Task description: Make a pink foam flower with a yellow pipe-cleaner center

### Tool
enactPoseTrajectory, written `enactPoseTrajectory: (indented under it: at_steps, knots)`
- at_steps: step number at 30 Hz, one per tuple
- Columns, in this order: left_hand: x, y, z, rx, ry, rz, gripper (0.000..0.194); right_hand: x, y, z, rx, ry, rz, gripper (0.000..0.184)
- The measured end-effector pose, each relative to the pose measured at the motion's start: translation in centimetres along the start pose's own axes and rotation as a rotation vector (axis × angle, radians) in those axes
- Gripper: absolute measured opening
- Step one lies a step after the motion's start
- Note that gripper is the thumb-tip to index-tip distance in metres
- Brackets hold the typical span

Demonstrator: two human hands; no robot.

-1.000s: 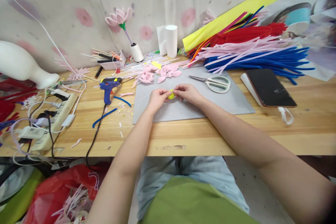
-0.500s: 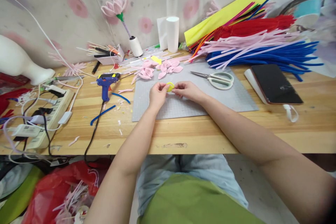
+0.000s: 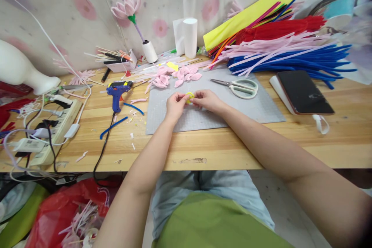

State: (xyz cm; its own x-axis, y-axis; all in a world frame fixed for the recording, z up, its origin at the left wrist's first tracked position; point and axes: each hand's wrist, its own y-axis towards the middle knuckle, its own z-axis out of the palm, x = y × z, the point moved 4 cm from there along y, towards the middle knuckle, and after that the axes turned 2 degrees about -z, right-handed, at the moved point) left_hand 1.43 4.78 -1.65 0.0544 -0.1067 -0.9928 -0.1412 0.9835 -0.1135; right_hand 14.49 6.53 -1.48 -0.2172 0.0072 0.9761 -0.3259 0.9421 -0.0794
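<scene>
Small yellow piece [image 3: 190, 96] was between the two hands, over the grey mat [image 3: 200, 119] on the wooden surface [image 3: 217, 149].
Left hand [image 3: 173, 105] was pinched closed on its left side; right hand [image 3: 208, 101] had fingertips at its right edge, couldn't tell if they gripped. Piece looked roundish, partly hidden by fingers. Handling guess: very light, soft, easily squashed, not slippery; best taken by the rim with a light fingertip pinch, one side per hand, middle left unpressed. Mat contact unclear. Pink petal pieces [image 3: 161, 80] lay just ahead of left hand, hot glue gun [image 3: 116, 96] off to its left, scissors [image 3: 236, 85] ahead and right of right hand, points toward the petals.
</scene>
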Motion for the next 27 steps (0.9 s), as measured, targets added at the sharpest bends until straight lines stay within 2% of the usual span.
enactPoseTrajectory:
  at_steps: [5,10,14,18,27]
  knots:
    - [-0.3,-0.4,0.0,0.077,-0.069,-0.118,0.031,0.2,-0.1,0.0,-0.035,-0.014,0.034,0.022]
    - [-0.5,-0.3,-0.1,0.026,-0.070,-0.133,0.025,0.6,-0.4,0.0,0.044,0.014,0.021,0.024]
    - [-0.5,-0.3,-0.3,0.031,-0.035,-0.163,0.023,0.8,-0.6,-0.2,0.093,0.077,-0.017,0.023]
    - [-0.4,-0.3,-0.3,0.060,0.036,-0.151,0.026,1.0,-0.5,-0.6,0.018,0.099,-0.062,0.022]
    - [-0.1,-0.3,-0.1,0.072,0.048,-0.118,0.026,0.4,-0.1,-1.3,-0.078,-0.056,-0.089,0.013]
